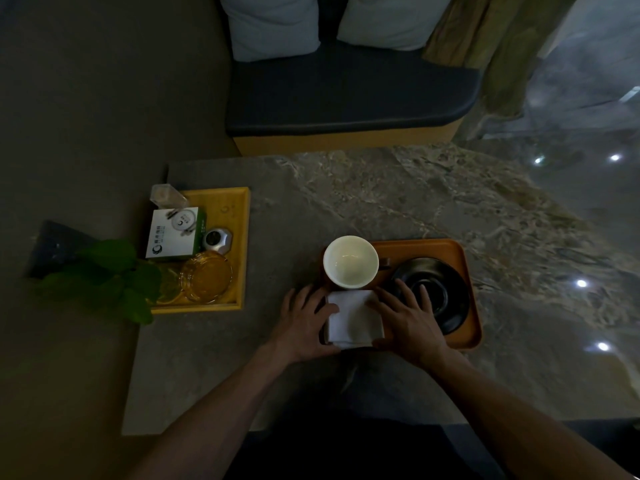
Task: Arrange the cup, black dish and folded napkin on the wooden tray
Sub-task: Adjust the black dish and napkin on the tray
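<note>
Left hand (304, 323) and right hand (407, 318) lie flat with fingers spread, pressing the left and right edges of the folded napkin (355, 318). Neither hand grips. The napkin is nearly square, so no long axis can be made out; its far edge faces 12 o'clock, touching the white cup (350, 261). The cup stands upright, mouth up. The black dish (440, 296) lies at 3 o'clock from the napkin, partly hidden by right-hand fingers. All three rest on the wooden tray (464, 271), whose left edge is hidden. The marble table (381, 188) carries it.

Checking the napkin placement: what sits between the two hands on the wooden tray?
In the head view, the folded white napkin lies between the left hand and right hand.
</note>
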The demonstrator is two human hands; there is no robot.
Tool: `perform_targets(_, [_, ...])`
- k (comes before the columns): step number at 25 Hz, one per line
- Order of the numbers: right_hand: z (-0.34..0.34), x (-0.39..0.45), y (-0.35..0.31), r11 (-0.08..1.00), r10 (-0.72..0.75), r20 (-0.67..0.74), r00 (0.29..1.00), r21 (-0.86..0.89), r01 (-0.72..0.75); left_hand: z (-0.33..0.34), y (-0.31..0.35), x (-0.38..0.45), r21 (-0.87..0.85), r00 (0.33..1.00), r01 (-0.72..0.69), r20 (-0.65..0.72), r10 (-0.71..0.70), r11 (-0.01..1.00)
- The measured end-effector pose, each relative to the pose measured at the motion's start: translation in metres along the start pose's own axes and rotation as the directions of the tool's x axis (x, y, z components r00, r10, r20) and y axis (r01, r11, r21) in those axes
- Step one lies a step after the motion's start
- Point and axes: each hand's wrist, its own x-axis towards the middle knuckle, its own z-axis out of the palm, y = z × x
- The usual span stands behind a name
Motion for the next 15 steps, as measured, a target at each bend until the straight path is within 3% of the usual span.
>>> perform_targets(15, [0.0018, -0.0020, -0.0007, 1.000, -0.007, -0.021, 1.000, 0.015, 0.008, 0.0028, 0.0050, -0.0051, -0.001, 0.999, 0.041, 0.033, -0.041, 0.999])
